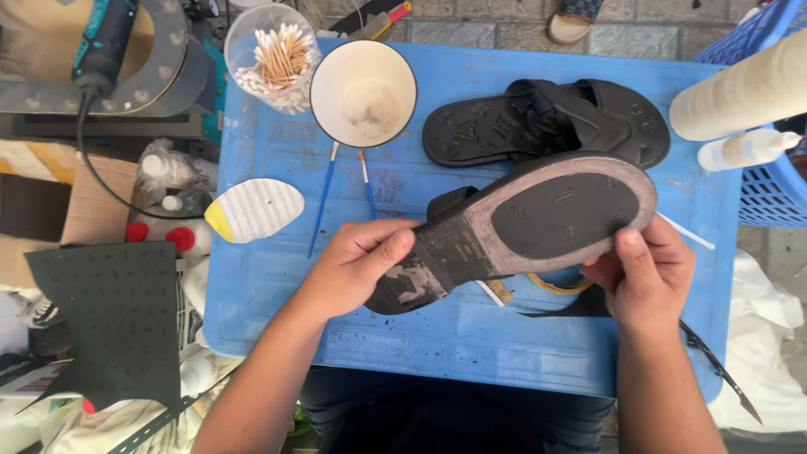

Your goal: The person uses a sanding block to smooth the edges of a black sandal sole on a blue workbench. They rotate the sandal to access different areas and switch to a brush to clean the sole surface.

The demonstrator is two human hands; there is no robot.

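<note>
I hold a black sandal point(538, 219) upside down over a blue plastic lid used as a worktop point(471, 336). Its sole faces me, grey around the rim with a dark patch in the middle and a scuffed heel. My left hand point(361, 265) grips the heel end with the thumb on the sole. At the toe end, my right hand point(643, 273) pinches the edge. The matching black sandal point(546, 122) lies right side up on the lid behind it.
A white bowl point(363, 92), a cup of cotton swabs point(273, 55) and two blue-handled brushes point(324, 202) lie at the back left. A white-and-yellow sole piece point(252, 210) rests at the left edge. A blue basket point(769, 185) and white bottles point(744, 151) stand right. Scissors point(714, 366) lie under my right wrist.
</note>
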